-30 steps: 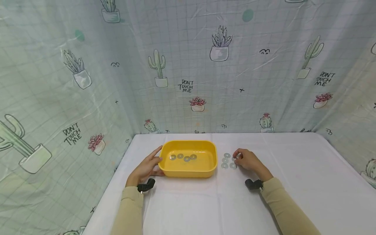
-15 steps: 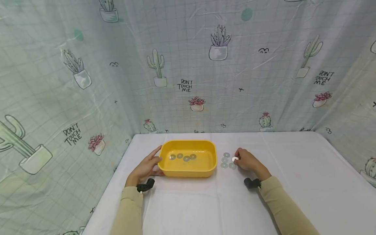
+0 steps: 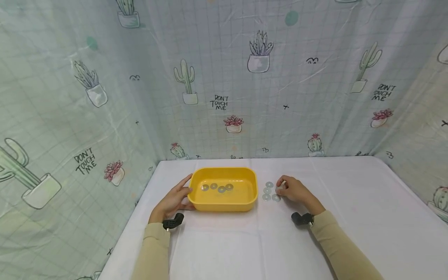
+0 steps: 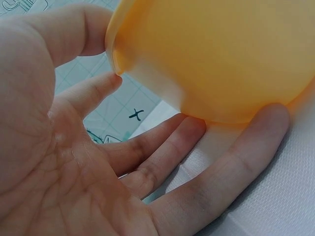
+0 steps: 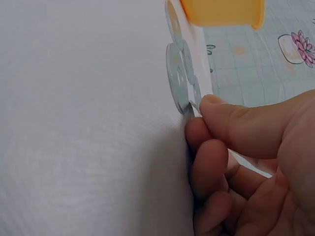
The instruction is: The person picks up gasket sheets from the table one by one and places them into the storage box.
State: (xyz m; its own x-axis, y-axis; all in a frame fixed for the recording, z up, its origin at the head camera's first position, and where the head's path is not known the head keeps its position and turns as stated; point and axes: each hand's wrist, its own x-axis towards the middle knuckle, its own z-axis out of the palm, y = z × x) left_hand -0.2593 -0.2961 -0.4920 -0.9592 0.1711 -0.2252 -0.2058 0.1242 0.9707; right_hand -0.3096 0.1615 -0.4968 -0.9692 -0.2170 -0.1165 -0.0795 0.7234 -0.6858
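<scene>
A shallow yellow plastic basin [image 3: 224,207] sits on the table with several flat metal washers [image 3: 229,187] lying on its bottom. My left hand [image 3: 174,200] holds its left end, thumb at the rim and fingertips against the outer wall, as the left wrist view also shows. To the right of the basin, several more washers [image 3: 266,197] lie close together on the cloth. My right hand [image 3: 295,190] is beside them and pinches one washer [image 5: 194,104] between thumb and index finger. Only a thin edge of that washer shows in the right wrist view.
A white cloth [image 3: 224,245] covers the table. Behind and to the left hangs a curtain [image 3: 210,136] printed with cacti. Each wrist wears a small black camera, one of them on the left wrist [image 3: 173,221].
Half a second ago the pinched washer caught the light, a little farther right. Now my right hand has shifted slightly left, towards the other washers. The left hand and basin stay put.
</scene>
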